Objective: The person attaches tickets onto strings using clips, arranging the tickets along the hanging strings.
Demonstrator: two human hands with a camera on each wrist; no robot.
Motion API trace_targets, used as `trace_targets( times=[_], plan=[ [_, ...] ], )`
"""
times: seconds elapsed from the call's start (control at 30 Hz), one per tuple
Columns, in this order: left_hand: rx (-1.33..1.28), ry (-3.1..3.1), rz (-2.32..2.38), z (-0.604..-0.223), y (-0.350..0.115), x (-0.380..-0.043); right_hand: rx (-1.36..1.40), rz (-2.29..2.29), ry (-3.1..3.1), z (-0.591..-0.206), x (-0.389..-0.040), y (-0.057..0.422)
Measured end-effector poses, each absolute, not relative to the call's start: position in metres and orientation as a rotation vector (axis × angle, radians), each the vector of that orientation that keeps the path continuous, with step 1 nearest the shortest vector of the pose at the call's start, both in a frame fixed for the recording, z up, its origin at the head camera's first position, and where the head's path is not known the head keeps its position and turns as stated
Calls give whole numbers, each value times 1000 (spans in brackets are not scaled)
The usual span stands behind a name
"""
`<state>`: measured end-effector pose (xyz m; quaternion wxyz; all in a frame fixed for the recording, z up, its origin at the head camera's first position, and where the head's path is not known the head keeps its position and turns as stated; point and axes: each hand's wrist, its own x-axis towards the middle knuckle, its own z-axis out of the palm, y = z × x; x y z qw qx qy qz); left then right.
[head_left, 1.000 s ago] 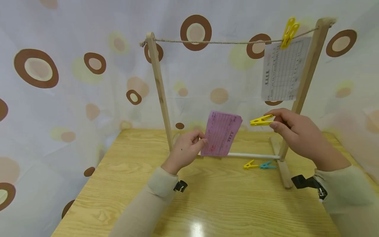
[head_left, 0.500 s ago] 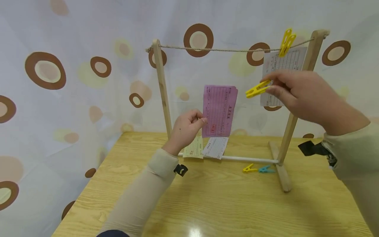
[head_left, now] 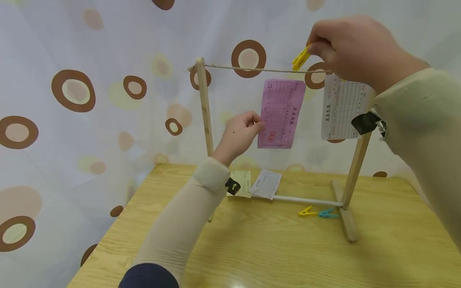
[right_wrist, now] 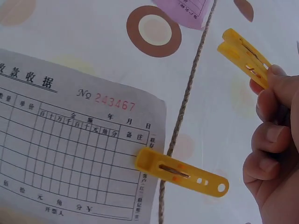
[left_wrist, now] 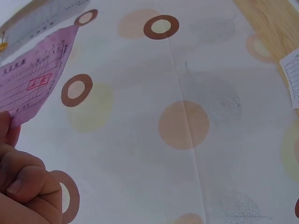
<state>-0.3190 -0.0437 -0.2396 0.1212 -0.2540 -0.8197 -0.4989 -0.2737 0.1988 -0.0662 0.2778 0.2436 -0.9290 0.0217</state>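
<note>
My left hand (head_left: 242, 134) pinches the left edge of a pink receipt slip (head_left: 282, 114), which hangs upright just below the rope (head_left: 264, 70). In the left wrist view the slip's lower corner sits between thumb and finger. Above the rope, my right hand (head_left: 356, 50) pinches a yellow clothespin (head_left: 301, 59) by its handle end, its tip pointing down and left. A white receipt (head_left: 342, 108) hangs at the rope's right end, partly behind my right wrist. The right wrist view shows another yellow clothespin (right_wrist: 182, 171) clamping that receipt to the rope.
The rope runs between the wooden posts (head_left: 206, 108) of a stand on the wood table (head_left: 273, 248). Below lie a yellow slip (head_left: 242, 182) and a white slip (head_left: 266, 184) by the white crossbar (head_left: 306, 201). A yellow clothespin (head_left: 307, 212) and a blue clothespin (head_left: 327, 213) lie in front.
Both hands have risen, the left lifting the pink slip from near the crossbar to just under the rope, the right carrying its clothespin above the rope. The slips on the table have come into view.
</note>
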Motion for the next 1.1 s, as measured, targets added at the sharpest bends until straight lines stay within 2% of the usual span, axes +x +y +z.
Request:
trace_targets(
  times=[0.37,1.1],
  plan=[
    [-761,-2433,-1375,-227,-25,-338,602,-21,-2656,-59,-293,192],
    [-768,-2413,-1387,-225,-15,-335,574,-329,-2683,-60,-289,182]
  ],
)
